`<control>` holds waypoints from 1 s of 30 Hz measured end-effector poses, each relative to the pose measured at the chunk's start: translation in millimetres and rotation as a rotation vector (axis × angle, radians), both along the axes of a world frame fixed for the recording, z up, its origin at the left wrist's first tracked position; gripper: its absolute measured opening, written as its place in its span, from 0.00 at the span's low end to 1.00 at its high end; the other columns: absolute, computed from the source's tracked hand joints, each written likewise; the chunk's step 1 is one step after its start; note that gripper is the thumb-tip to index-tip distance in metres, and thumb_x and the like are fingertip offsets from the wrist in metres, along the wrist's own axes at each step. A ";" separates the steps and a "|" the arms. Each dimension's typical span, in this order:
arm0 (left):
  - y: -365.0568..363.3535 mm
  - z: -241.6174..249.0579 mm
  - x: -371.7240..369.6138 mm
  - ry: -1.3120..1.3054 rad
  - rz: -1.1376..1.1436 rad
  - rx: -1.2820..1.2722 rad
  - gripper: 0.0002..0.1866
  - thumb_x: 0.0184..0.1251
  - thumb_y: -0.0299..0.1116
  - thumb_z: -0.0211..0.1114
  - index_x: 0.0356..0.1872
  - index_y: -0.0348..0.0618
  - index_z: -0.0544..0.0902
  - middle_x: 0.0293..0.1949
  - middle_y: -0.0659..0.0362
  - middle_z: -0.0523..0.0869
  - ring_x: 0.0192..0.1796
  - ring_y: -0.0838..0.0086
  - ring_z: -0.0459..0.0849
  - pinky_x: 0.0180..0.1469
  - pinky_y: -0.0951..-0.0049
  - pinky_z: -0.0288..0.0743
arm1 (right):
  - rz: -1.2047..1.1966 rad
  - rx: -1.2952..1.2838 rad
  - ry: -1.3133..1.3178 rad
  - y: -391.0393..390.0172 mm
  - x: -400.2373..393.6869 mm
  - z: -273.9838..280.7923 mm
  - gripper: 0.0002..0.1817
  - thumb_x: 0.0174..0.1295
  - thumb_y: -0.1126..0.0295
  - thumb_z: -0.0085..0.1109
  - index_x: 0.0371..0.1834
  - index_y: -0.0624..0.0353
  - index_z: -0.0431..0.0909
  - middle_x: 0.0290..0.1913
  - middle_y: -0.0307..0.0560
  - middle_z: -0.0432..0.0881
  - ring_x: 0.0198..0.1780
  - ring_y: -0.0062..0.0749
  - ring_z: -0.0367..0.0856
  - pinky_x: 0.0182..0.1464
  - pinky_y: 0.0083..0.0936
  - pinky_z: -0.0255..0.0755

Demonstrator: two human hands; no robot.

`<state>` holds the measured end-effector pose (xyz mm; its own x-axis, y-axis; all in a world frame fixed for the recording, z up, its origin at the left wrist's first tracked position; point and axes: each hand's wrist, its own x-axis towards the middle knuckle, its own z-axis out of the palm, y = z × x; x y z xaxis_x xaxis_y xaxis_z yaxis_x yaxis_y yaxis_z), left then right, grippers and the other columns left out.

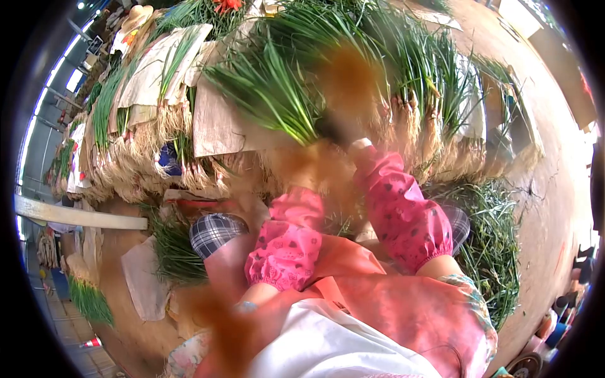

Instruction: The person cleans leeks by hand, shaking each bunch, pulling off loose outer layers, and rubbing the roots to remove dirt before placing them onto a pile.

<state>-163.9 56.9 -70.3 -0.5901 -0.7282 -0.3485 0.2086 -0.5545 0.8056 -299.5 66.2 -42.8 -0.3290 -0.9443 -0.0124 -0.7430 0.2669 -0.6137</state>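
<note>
Two pink patterned sleeves reach forward. My left hand (304, 165), beyond the left sleeve (287, 236), lies behind a brown blur that hides its fingers. It is at the lower end of a fanned bunch of long green leaves (277, 91), where the stems come together. My right hand (335, 130) looks dark, with a white cuff (361, 143), and is close to the right of the same stems. Its fingers are too blurred to make out. Bunches of green plants with pale stringy roots (406, 126) lie just beyond it. Whether either hand grips the stems is unclear.
Beige cloths (217, 123) lie among more rooted bunches (167, 120) at the left. Loose green leaves (488, 246) are heaped at the right, with another pile (179, 252) by my left knee. A pale curved bar (88, 217) juts in from the left. Brown blurs cover parts of the view.
</note>
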 end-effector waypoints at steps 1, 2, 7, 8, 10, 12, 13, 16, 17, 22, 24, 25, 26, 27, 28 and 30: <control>3.3 -0.4 -5.3 0.148 0.145 0.183 0.03 0.57 0.23 0.59 0.31 0.37 0.80 0.25 0.57 0.83 0.24 0.73 0.80 0.26 0.77 0.77 | -0.026 0.009 -0.024 6.6 3.6 12.7 0.22 0.57 0.56 0.51 0.45 0.65 0.76 0.36 0.59 0.81 0.38 0.46 0.81 0.43 0.33 0.72; -5.3 -18.9 -7.0 0.133 0.125 0.078 0.03 0.57 0.23 0.59 0.32 0.36 0.79 0.27 0.56 0.82 0.26 0.72 0.81 0.28 0.77 0.77 | -0.031 -0.053 -0.197 14.3 8.5 25.4 0.21 0.57 0.58 0.52 0.44 0.66 0.76 0.34 0.56 0.82 0.35 0.42 0.80 0.40 0.30 0.72; 4.0 -12.4 3.9 0.581 -0.063 0.302 0.06 0.60 0.24 0.58 0.38 0.32 0.77 0.31 0.55 0.81 0.35 0.68 0.81 0.35 0.77 0.79 | -0.086 -0.587 -0.550 0.7 6.2 -9.9 0.11 0.58 0.66 0.55 0.31 0.65 0.78 0.21 0.39 0.77 0.21 0.21 0.70 0.24 0.20 0.63; 6.0 -7.1 6.1 0.666 -0.130 0.388 0.07 0.61 0.24 0.57 0.38 0.32 0.77 0.31 0.55 0.80 0.35 0.68 0.81 0.35 0.77 0.79 | -0.160 -0.540 -0.718 -3.6 0.7 -14.2 0.10 0.59 0.66 0.54 0.30 0.63 0.77 0.21 0.38 0.76 0.19 0.20 0.68 0.22 0.19 0.62; 12.5 -0.7 9.1 0.722 -0.158 0.380 0.09 0.62 0.25 0.57 0.41 0.31 0.76 0.31 0.55 0.79 0.36 0.67 0.80 0.34 0.77 0.79 | -0.353 -0.476 -1.059 -6.8 -2.4 -1.1 0.11 0.61 0.65 0.52 0.27 0.60 0.77 0.19 0.36 0.73 0.16 0.19 0.65 0.18 0.18 0.59; 13.1 2.0 13.8 0.682 -0.156 0.319 0.10 0.62 0.26 0.57 0.41 0.29 0.76 0.32 0.53 0.81 0.34 0.67 0.81 0.35 0.75 0.79 | 0.025 -0.342 -1.370 -10.4 -9.1 -24.3 0.13 0.62 0.62 0.53 0.28 0.60 0.77 0.20 0.36 0.73 0.16 0.18 0.66 0.18 0.17 0.59; 9.7 -8.4 15.4 0.600 -0.159 0.255 0.11 0.61 0.27 0.57 0.41 0.29 0.77 0.32 0.51 0.81 0.33 0.67 0.81 0.35 0.75 0.79 | 0.026 -0.396 -1.191 4.4 4.0 5.0 0.13 0.62 0.61 0.53 0.28 0.61 0.76 0.19 0.35 0.72 0.16 0.18 0.65 0.18 0.17 0.59; 6.0 -25.3 18.4 0.595 -0.152 0.258 0.13 0.61 0.28 0.57 0.41 0.27 0.77 0.31 0.49 0.82 0.28 0.66 0.81 0.38 0.73 0.77 | -0.109 -0.231 -1.052 34.9 26.0 57.6 0.12 0.61 0.61 0.55 0.30 0.59 0.75 0.17 0.34 0.69 0.16 0.18 0.64 0.17 0.17 0.60; 8.9 -21.1 20.0 0.593 -0.143 0.271 0.13 0.61 0.28 0.57 0.41 0.27 0.77 0.31 0.49 0.82 0.28 0.66 0.81 0.39 0.73 0.77 | -0.136 -0.297 -1.070 32.7 29.7 51.0 0.11 0.60 0.62 0.56 0.30 0.59 0.75 0.17 0.35 0.70 0.16 0.18 0.65 0.17 0.17 0.60; 15.3 -2.5 13.8 0.841 -0.196 0.250 0.08 0.60 0.25 0.59 0.39 0.35 0.75 0.24 0.60 0.75 0.25 0.76 0.75 0.32 0.76 0.75 | -0.369 -0.648 -1.405 0.1 14.7 10.9 0.07 0.61 0.65 0.54 0.29 0.56 0.73 0.19 0.36 0.71 0.16 0.22 0.67 0.18 0.20 0.59; 39.4 53.0 31.2 0.630 -0.177 0.098 0.09 0.59 0.25 0.59 0.39 0.44 0.71 0.23 0.64 0.73 0.22 0.79 0.70 0.25 0.76 0.71 | -0.542 -0.831 -1.711 1.9 -1.2 26.1 0.09 0.62 0.64 0.51 0.26 0.54 0.71 0.18 0.35 0.68 0.16 0.20 0.65 0.18 0.17 0.56; 35.0 71.1 37.4 0.775 -0.328 0.109 0.09 0.58 0.25 0.59 0.40 0.45 0.72 0.23 0.63 0.75 0.23 0.79 0.73 0.25 0.75 0.72 | -0.411 -0.751 -1.293 -3.1 -12.0 9.1 0.10 0.63 0.64 0.50 0.27 0.55 0.72 0.18 0.37 0.69 0.16 0.21 0.66 0.18 0.19 0.59; 19.8 76.7 46.6 0.837 -0.360 0.069 0.09 0.58 0.25 0.59 0.41 0.44 0.73 0.23 0.62 0.77 0.24 0.78 0.75 0.25 0.75 0.74 | -0.286 -0.650 -0.876 1.2 -21.9 -2.7 0.10 0.63 0.65 0.49 0.27 0.57 0.73 0.19 0.39 0.71 0.16 0.23 0.67 0.18 0.20 0.61; 4.8 81.9 56.0 0.899 -0.391 0.030 0.10 0.59 0.25 0.59 0.41 0.44 0.74 0.24 0.61 0.79 0.25 0.78 0.77 0.25 0.75 0.75 | 0.160 -0.548 -0.233 47.4 -12.9 14.2 0.10 0.64 0.67 0.48 0.30 0.60 0.74 0.21 0.42 0.74 0.19 0.25 0.71 0.23 0.24 0.67; -13.7 87.8 64.6 0.854 -0.285 0.004 0.09 0.59 0.26 0.60 0.41 0.42 0.75 0.23 0.62 0.79 0.24 0.78 0.77 0.24 0.76 0.76 | 0.579 -0.479 0.076 35.4 -23.8 -69.2 0.09 0.63 0.68 0.48 0.31 0.61 0.75 0.24 0.45 0.77 0.24 0.27 0.75 0.31 0.29 0.71; -43.7 103.3 77.3 0.714 -0.067 0.023 0.10 0.58 0.31 0.63 0.39 0.38 0.78 0.21 0.64 0.78 0.19 0.79 0.74 0.21 0.80 0.76 | 0.865 0.291 -0.158 96.0 0.7 -86.2 0.12 0.64 0.64 0.47 0.41 0.58 0.76 0.36 0.46 0.80 0.35 0.34 0.79 0.41 0.32 0.72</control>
<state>-86.7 13.3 33.0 -0.7230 -0.6796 0.1243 0.6452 -0.6000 0.4730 -298.8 162.2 -129.0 0.5143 -0.8132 -0.2724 -0.6693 -0.1820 -0.7203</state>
